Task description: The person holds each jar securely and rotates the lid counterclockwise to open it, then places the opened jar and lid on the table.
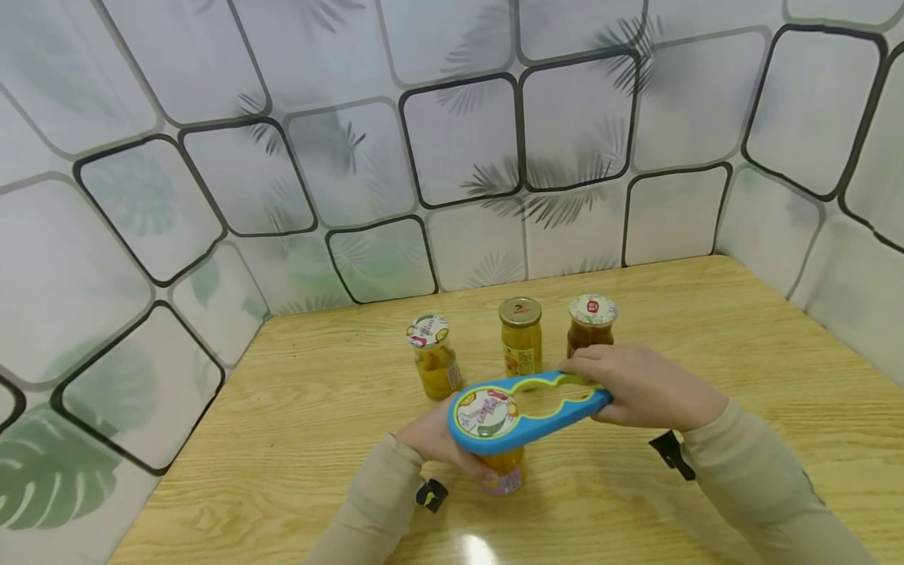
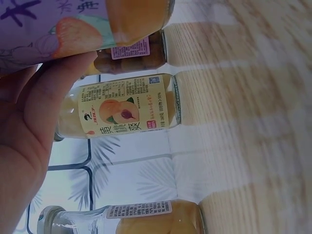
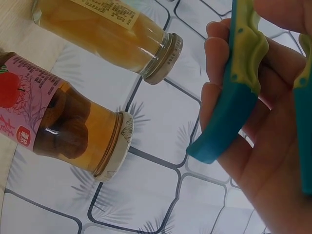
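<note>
In the head view my left hand (image 1: pixel 438 439) grips a glass jar (image 1: pixel 510 471) of orange fruit from its left side. The same jar's purple label and orange contents fill the top of the left wrist view, with the fingers of the left hand (image 2: pixel 29 122) around it. A blue jar opener (image 1: pixel 544 434) with a yellow-green inner edge surrounds the jar's patterned lid (image 1: pixel 487 413). My right hand (image 1: pixel 646 384) holds the opener's handle end. In the right wrist view, the fingers curl round one arm of the opener (image 3: pixel 222 122).
Behind the hands stand a jar of yellow fruit (image 1: pixel 438 373) with a patterned lid, a gold-lidded yellow peach jar (image 1: pixel 521 345), and a dark-filled jar (image 1: pixel 589 333). The wooden table (image 1: pixel 318 431) meets a patterned wall covering (image 1: pixel 466 141) at its back and sides.
</note>
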Demonstrator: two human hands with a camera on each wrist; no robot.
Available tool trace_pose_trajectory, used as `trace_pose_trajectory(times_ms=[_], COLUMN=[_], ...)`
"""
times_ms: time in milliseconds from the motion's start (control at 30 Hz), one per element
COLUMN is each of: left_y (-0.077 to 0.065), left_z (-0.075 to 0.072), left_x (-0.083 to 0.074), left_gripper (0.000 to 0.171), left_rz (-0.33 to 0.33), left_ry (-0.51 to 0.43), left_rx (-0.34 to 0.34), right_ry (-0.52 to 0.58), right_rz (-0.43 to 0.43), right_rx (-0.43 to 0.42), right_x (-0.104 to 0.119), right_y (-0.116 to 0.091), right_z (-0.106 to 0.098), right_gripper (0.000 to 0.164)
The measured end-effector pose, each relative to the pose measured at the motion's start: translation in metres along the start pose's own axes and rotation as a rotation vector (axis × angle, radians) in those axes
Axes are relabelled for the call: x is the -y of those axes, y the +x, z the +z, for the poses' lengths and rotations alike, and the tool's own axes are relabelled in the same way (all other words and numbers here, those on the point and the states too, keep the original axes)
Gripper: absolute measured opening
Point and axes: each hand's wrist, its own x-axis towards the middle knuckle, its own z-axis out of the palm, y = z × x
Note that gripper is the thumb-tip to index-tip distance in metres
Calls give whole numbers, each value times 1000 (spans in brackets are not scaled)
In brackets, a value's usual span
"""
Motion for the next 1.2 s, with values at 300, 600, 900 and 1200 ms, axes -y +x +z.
trace_pose_trajectory(times_ms=[300,600,900,1200], left_y=[2,3,4,3], left_z=[1,1,-2,-5], left_x=[-19,-21,7,19], left_gripper=[78,71,73,80], left_rz=[-2,-32,42,69], left_ry=[31,52,40,26], left_rx=[-4,-23,-39,-59], right_ry=[-25,-24,-21,-23], right_rz=[17,21,45,55], right_rx=[49,35,45,38], right_x=[2,2,3,3], right_y=[1,1,1,0], right_z=[0,0,-2,0], right_gripper=[35,32,31,29])
